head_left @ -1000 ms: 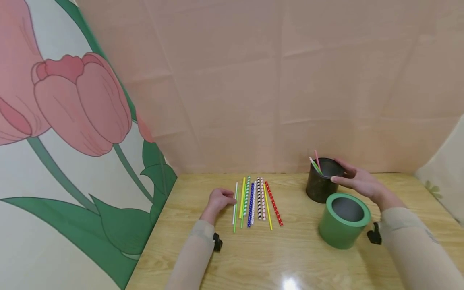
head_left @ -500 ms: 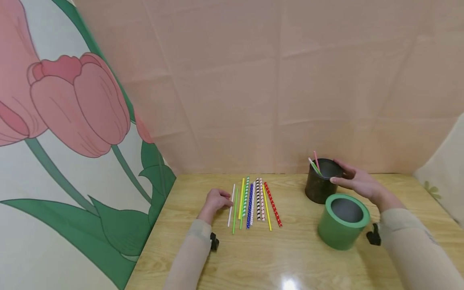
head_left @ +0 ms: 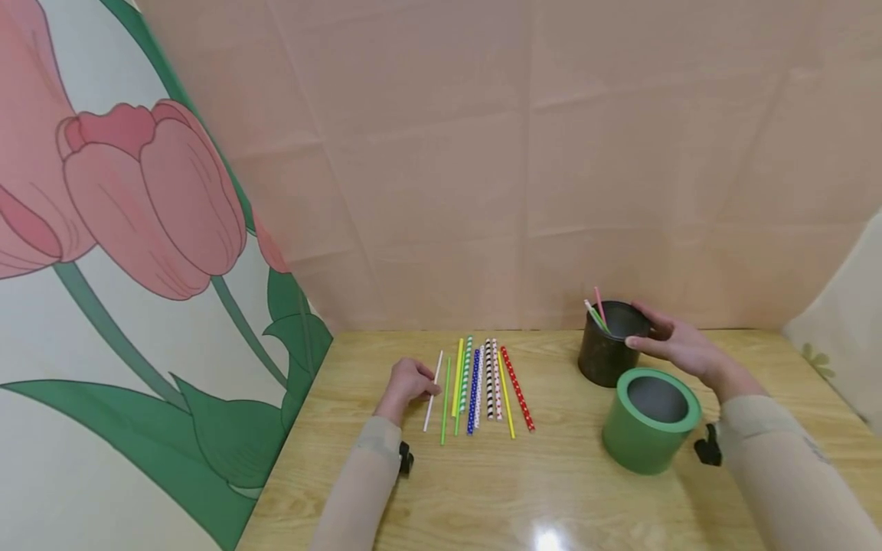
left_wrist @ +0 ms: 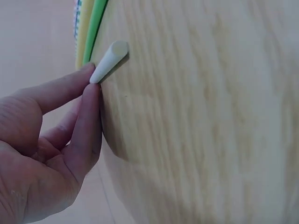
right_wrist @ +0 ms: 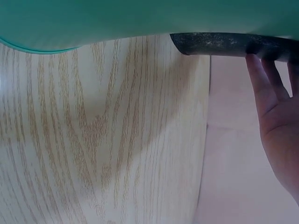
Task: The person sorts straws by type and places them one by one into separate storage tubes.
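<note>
My left hand [head_left: 408, 386] pinches a thin white straw [head_left: 429, 415] between thumb and fingertips, at the left end of a row of straws. In the left wrist view the straw [left_wrist: 110, 59] points toward the camera, close over the wooden surface. Nearest to it lies a light green straw [head_left: 445, 409]. At the right, my right hand [head_left: 678, 350] grips the rim of a black cup [head_left: 601, 361], thumb in front and fingers at the back. Several thin straws, a pink one [head_left: 599, 302] among them, lean inside the cup. The right wrist view shows fingers against the cup's dark side [right_wrist: 219, 44].
Yellow, green-striped, blue-dotted, black-striped and red-dotted straws [head_left: 517, 386] lie side by side on the wooden table [head_left: 468, 497]. A green pot [head_left: 641, 444] stands in front of the black cup, near my right forearm. Behind the table hangs a pinkish cloth [head_left: 441, 252]; a tulip-printed sheet [head_left: 172, 344] borders the left.
My left hand has moved slightly left, drawing the white straw away from the light green one and tilting it. My right hand stays on the black cup.
</note>
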Motion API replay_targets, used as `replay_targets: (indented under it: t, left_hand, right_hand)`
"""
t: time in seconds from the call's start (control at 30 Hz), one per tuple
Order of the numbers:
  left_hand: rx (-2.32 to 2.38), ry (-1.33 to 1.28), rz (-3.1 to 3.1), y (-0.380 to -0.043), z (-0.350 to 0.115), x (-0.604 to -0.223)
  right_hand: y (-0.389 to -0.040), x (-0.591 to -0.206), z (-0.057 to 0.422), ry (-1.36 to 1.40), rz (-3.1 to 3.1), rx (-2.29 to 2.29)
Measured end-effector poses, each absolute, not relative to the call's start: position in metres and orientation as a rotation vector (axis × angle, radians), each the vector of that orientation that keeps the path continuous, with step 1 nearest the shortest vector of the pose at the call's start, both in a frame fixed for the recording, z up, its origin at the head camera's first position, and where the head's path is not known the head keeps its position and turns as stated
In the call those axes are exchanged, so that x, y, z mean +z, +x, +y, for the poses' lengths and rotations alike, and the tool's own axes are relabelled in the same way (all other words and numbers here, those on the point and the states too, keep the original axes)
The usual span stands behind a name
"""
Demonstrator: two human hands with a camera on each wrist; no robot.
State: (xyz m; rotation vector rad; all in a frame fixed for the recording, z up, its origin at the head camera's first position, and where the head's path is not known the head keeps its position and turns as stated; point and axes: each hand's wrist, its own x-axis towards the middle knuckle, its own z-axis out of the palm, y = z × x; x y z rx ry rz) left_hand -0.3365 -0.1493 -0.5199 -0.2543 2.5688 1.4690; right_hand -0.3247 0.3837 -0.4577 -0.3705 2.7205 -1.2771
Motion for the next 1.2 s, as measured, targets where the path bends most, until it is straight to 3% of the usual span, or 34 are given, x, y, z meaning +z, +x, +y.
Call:
replay_targets:
  t: [0.97, 1.2]
  left_hand:
    - [1.287, -0.192, 2.627, -0.337, -0.152, -0.515]
    - [1.456, -0.132, 2.537, -0.333, -0.164, -0.517]
  right_hand:
    - [-0.324, -0.456, 0.381, -0.365, 2.733, -1.249]
    - [-0.323, -0.457, 0.383, -0.368, 2.737, -1.255]
